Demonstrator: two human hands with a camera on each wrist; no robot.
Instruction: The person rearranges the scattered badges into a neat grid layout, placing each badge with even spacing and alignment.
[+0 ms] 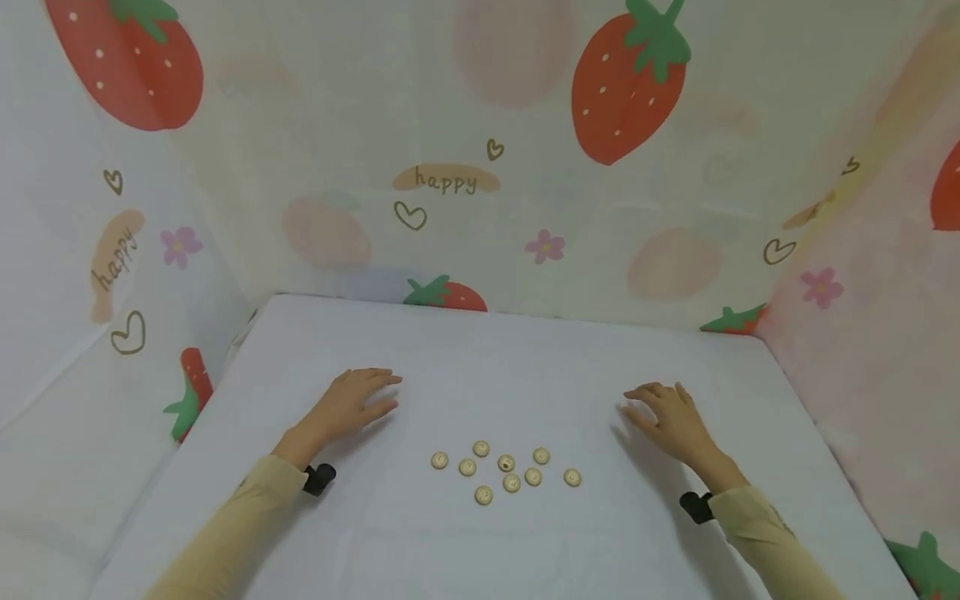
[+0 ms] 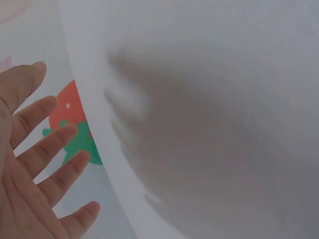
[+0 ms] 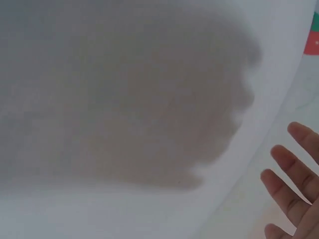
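Observation:
Several round beige buttons (image 1: 506, 462) lie loosely scattered on the white table, in the lower middle of the head view. My left hand (image 1: 354, 403) hovers over the table to the left of them, its fingers extended and holding nothing. On the other side, farther from the buttons, my right hand (image 1: 669, 419) is held above the cloth with relaxed fingers and nothing in its grasp. The left wrist view shows the spread fingers (image 2: 57, 144) and the hand's shadow. Part of the right hand (image 3: 299, 184) appears at the lower right of the right wrist view.
A white cloth (image 1: 420, 550) covers the table. Behind it and at both sides hang curtains (image 1: 337, 108) printed with strawberries, hearts and flowers. Each wrist carries a small black camera, one on the left (image 1: 321, 479) and one on the right (image 1: 697, 507).

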